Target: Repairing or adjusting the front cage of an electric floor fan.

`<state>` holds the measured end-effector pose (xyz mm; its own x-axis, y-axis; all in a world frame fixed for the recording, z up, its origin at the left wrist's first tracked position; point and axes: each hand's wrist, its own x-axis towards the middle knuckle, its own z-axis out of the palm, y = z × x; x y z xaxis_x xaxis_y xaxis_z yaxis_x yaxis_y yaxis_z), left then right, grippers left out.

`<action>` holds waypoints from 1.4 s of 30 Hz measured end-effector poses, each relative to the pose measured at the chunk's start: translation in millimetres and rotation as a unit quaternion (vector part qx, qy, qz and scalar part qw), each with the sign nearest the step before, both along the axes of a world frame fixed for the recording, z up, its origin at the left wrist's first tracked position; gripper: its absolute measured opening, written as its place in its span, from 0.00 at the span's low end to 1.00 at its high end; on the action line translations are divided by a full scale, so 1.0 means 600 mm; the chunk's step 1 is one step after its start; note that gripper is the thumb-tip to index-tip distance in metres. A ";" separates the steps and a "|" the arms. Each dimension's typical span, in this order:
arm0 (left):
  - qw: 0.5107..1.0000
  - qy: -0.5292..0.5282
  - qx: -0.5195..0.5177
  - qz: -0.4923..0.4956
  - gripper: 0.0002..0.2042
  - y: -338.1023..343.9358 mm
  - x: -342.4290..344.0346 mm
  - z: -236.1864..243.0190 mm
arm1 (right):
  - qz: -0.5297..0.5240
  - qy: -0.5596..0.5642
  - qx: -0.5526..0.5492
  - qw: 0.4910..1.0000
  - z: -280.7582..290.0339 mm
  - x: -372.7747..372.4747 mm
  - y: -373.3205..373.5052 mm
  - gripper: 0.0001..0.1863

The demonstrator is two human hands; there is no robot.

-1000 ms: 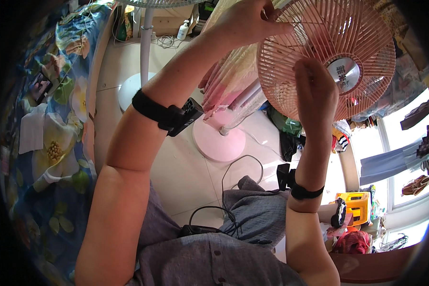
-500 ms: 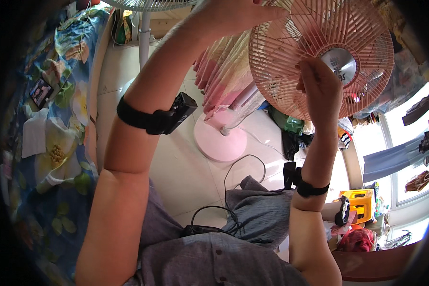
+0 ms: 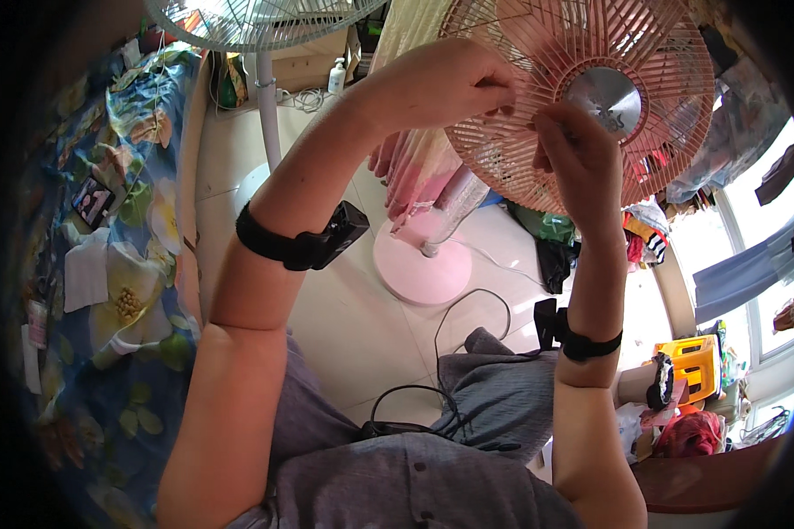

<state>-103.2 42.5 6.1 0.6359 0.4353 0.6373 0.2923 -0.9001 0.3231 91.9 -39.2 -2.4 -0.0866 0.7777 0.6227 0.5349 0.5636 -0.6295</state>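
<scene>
A pink standing fan (image 3: 670, 163) with a round wire grille and a silver centre cap (image 3: 604, 99) stands before me. Just in front of the grille is my left hand (image 3: 468, 84), its fingers bent and pinched together. Close by on the right, near the cap, my right hand (image 3: 584, 163) is closed too, thumb against the curled fingers. The fingertips of the two hands face each other with a small gap between them. Whatever they pinch, if anything, is too small to make out. Below, the fan's round pink base (image 3: 423, 264) rests on the tiled floor.
A second fan (image 3: 269, 26) with a pale grille stands at the far left. A flowered bed cover (image 3: 141, 300) with a phone (image 3: 93, 201) lies to my left. Black cable (image 3: 490, 295) loops over the floor. At right are a yellow crate (image 3: 692, 366) and a red bag (image 3: 688, 434).
My left hand has come down from the grille's top toward my right hand, and its outstretched fingers have closed. My right hand stays pinched near the cap. The whole view has shifted slightly.
</scene>
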 end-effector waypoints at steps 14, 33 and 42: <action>0.943 -0.050 -0.287 -0.161 0.12 0.018 0.000 -0.012 | -0.046 0.030 0.073 0.996 -0.009 -0.002 0.023 0.09; 0.983 -0.030 -0.143 -0.116 0.08 0.024 -0.014 -0.013 | 0.034 -0.004 -0.025 0.999 -0.003 0.019 0.019 0.07; 0.959 0.004 -0.257 -0.117 0.10 0.018 -0.029 0.000 | 0.031 -0.012 0.023 0.999 -0.008 0.012 0.018 0.06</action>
